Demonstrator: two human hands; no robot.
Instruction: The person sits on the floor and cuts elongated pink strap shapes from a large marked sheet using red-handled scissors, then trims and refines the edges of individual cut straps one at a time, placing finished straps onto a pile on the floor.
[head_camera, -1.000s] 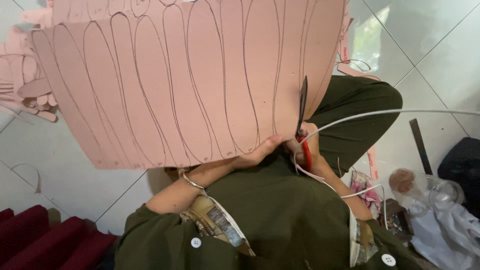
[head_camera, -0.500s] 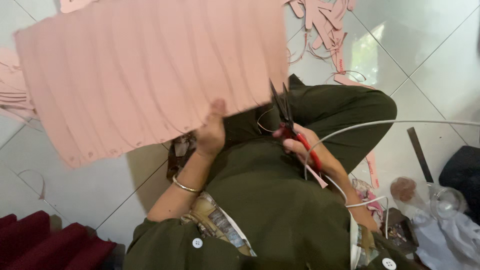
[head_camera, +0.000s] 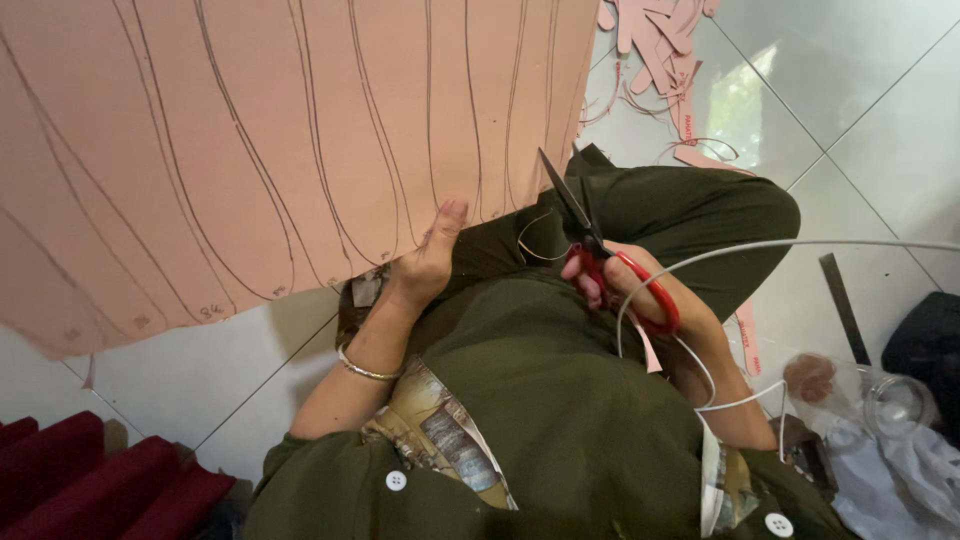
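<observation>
Pink sheet (head_camera: 250, 150) with pencilled curves, its lower edge pinched in the left hand (head_camera: 428, 262). Right hand (head_camera: 640, 290) closed on red-handled scissors (head_camera: 600, 245), blades parted just right of the sheet. Best practice: keep the sheet taut, follow one line.

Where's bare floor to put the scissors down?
Bare tile lies upper right, between the pink offcuts and the dark ruler. A smaller patch sits under the pink sheet, beside the red cushions. Lower right is crowded with plastic bags.
</observation>
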